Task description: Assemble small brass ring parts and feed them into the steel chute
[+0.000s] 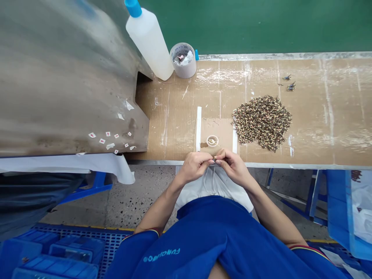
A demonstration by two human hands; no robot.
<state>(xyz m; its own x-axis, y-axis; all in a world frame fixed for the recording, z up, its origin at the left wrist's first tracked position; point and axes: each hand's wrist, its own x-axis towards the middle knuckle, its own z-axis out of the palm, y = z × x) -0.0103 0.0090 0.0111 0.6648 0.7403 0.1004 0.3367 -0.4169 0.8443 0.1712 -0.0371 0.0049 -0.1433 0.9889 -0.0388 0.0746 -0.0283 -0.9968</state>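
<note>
Peeking out: tiny dark piece (214,159)

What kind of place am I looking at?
Probably a factory workbench: a heap of small parts on a cardboard-covered bench, a green surface behind it, and blue plastic bins below.

Two bare hands meet at the middle, fingertips close together, in front of the worker I am watching. The left hand (195,166) is bent inward, its thumb and forefinger pinched close. The right hand (234,167) faces it in a similar pinch, the backs of both hands turned largely upward. The left forearm (159,203) and right forearm (273,211), both bare, reach forward from either side of the torso, slanting inward toward the joined fingertips.
</note>
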